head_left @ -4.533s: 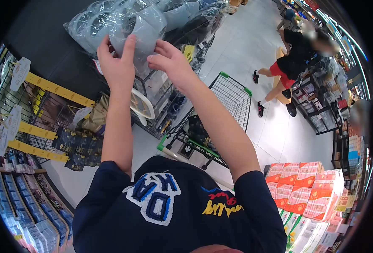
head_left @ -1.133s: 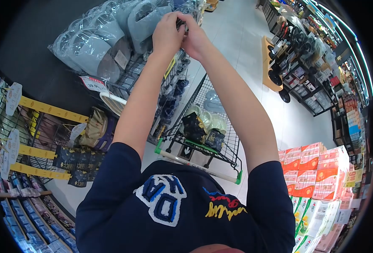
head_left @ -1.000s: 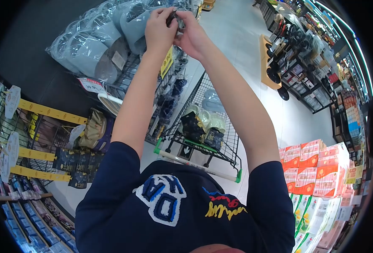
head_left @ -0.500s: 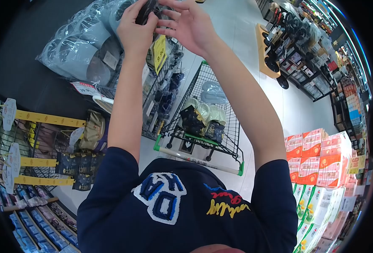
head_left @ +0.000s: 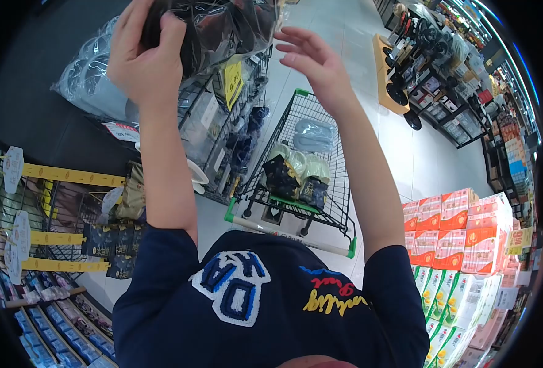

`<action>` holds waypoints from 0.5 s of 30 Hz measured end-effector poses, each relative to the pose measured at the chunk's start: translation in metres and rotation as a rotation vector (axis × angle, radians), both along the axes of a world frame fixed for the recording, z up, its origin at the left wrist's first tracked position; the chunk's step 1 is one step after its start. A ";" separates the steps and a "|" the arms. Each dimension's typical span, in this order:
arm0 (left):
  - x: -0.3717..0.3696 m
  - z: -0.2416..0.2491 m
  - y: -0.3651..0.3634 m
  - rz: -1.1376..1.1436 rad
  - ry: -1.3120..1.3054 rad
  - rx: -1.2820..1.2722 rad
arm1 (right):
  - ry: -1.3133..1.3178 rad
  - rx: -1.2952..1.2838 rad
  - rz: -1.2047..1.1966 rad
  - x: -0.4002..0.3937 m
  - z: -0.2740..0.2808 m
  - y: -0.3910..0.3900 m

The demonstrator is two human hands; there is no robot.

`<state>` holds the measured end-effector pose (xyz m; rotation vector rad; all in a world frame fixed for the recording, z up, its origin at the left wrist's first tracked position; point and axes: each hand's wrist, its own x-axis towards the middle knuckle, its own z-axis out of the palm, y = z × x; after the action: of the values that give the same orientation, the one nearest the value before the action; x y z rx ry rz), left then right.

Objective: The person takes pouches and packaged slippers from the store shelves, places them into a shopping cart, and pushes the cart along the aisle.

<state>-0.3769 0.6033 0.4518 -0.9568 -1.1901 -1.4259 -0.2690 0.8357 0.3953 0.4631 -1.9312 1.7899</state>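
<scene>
Shop racks stand around. Her left hand (head_left: 146, 58) grips a dark item in a crinkly plastic bag (head_left: 222, 27); light, soft, slippery. Right hand (head_left: 314, 61) hangs open, empty.

Glossy crinkled clear plastic wrap over a dark matt item (head_left: 216, 30), green-trimmed metal wire shopping cart (head_left: 336, 184), smooth shiny floor tiles (head_left: 419, 165), printed glossy cartons (head_left: 455, 233), knit cloth shirt (head_left: 265, 313)

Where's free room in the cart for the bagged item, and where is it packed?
Free: the far half of the green-trimmed wire shopping cart, around the clear-wrapped grey pack. Crowded: the near end, filled by dark and pale bagged goods. The left hand grips the dark plastic-wrapped item; the right hand is open.
</scene>
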 end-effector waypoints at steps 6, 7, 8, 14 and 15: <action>0.073 0.009 -0.017 -0.429 -0.285 0.217 | -0.119 -0.028 -0.183 0.057 -0.074 -0.006; 0.080 0.003 -0.021 -0.468 -0.359 0.156 | -0.039 0.206 -0.247 0.062 -0.122 0.022; 0.084 -0.006 -0.021 -0.507 -0.437 0.092 | 0.057 0.424 -0.328 0.066 -0.169 0.049; 0.089 -0.146 0.025 -0.682 -0.974 -0.316 | -0.480 -0.426 -0.262 0.175 -0.236 0.000; 0.091 -0.178 0.030 -0.790 -1.067 -0.402 | -0.510 -0.633 -0.250 0.187 -0.240 -0.007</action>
<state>-0.2862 0.6330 0.2739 -0.9942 -2.0496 -2.5665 -0.0815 0.8282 0.1556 -0.4669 -1.4730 2.3395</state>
